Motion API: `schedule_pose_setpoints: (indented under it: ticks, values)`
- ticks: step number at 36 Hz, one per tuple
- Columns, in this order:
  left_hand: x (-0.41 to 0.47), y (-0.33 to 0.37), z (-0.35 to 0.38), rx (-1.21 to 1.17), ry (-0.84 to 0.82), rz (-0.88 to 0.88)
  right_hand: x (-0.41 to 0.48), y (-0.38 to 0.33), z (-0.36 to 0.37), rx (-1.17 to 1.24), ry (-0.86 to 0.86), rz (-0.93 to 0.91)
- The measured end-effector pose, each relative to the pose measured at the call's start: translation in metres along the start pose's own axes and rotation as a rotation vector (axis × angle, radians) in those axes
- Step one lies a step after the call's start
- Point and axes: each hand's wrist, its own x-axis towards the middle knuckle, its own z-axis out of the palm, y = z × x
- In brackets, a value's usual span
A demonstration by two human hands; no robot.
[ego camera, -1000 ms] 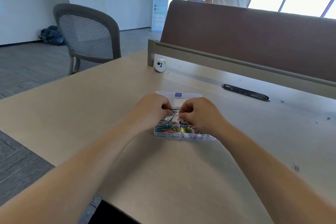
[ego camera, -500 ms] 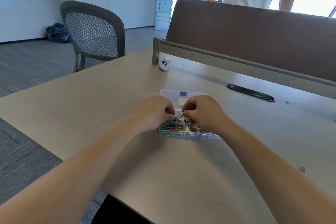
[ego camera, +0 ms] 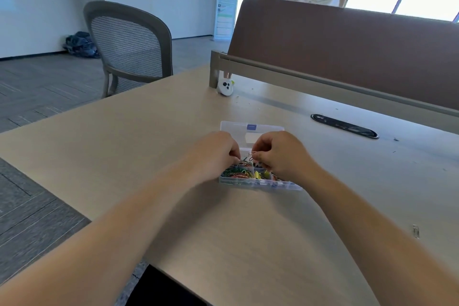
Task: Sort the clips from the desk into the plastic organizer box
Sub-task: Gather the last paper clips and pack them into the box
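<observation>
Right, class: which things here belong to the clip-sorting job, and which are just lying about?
Job: organizer box, coloured clips in it, raised clip pinched by right hand, left hand, loose clip on desk.
Lying about: white gadget, chair, cable slot, dark bundle.

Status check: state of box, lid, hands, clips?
organizer box: open, compartments holding coloured clips.
lid: folded back on the desk.
right hand: pinches a paper clip over the box.
left hand: fingers curled over the box, grip unclear.
stray clip: loose on desk, right side.

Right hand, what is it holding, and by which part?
The right hand pinches a paper clip by one end, over the organizer box.
</observation>
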Motion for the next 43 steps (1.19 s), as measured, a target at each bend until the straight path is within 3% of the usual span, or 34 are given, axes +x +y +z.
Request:
schedule_pose_setpoints:
  ticks: [25, 33, 43]
  values:
    - [-0.004, 0.004, -0.007, 0.063, 0.056, 0.082, -0.003, -0.006, -0.004, 0.002, 0.018, 0.007]
    - [-0.003, 0.003, -0.005, 0.036, 0.024, 0.053, -0.001, -0.001, -0.004, 0.005, 0.030, 0.019]
    - [-0.002, -0.008, -0.018, -0.088, 0.132, -0.044, 0.014, -0.009, 0.006, 0.041, 0.014, -0.013]
